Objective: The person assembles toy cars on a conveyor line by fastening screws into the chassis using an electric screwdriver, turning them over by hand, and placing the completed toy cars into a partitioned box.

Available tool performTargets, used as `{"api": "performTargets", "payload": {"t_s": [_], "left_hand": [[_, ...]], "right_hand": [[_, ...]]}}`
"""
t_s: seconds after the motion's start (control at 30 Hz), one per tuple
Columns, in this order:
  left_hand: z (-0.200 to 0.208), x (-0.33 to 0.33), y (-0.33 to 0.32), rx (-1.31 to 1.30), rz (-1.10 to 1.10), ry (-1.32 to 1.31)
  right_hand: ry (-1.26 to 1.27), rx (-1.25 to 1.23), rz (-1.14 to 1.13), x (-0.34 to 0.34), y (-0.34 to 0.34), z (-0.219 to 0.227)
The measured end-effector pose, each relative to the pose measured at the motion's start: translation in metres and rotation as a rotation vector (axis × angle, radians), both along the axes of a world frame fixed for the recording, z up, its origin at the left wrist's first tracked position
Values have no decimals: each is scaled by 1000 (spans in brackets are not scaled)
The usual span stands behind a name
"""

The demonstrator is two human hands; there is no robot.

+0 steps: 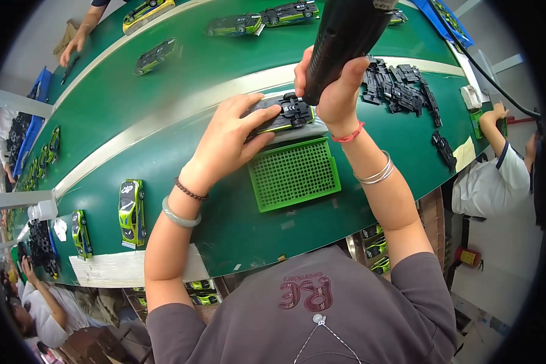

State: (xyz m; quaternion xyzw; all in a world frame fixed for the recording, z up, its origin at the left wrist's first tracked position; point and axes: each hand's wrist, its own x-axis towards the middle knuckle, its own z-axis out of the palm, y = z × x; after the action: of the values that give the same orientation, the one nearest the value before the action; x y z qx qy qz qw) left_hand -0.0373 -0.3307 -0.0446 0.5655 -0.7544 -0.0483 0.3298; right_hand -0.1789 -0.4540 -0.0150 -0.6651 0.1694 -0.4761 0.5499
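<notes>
An upside-down toy car (290, 110), with a black underside and yellow-green edges, lies on a grey pad just beyond the green basket. My left hand (233, 130) grips it from the left, fingers lying over its underside. My right hand (338, 97) is wrapped round a thick black power screwdriver (346, 45), held tilted with its lower end by the car's right end. Whether the tip touches the car is hidden. The green perforated basket (294, 173) sits between my forearms, with nothing visible in it.
Black chassis parts (400, 88) lie piled at right. Two upright green toy cars (131, 212) stand at left. Overturned cars (156, 56) rest on the far green strip. A black cable (491, 82) hangs at right. A co-worker's hand (77, 43) reaches in at upper left.
</notes>
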Motion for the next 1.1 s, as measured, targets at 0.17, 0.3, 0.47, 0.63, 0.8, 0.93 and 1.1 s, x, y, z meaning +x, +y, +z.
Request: {"api": "performTargets", "payload": {"t_s": [0.17,0.3,0.47,0.63,0.8,0.93,1.1], "left_hand": [[-1,0,-2,-1,-12,9],[-4,0,0,18,-1,13],[-3,2,2,36,9,30],[-5,1,0,48,15,32],[-5,1,1,41,20,36],[-7,0,-1,21,11,58],[-8,0,0,18,11,61]], "right_hand": [[-35,57,-5,-1,-1,-2],[-86,138,-12,-7,1,1],[-351,150,-5,-47,34,11],[-260,219,-99,-65,45,-22],[-299,262,-113,-64,44,-27],[-280,266,-103,-65,40,-33],[-210,234,-90,-63,42,-35]]}}
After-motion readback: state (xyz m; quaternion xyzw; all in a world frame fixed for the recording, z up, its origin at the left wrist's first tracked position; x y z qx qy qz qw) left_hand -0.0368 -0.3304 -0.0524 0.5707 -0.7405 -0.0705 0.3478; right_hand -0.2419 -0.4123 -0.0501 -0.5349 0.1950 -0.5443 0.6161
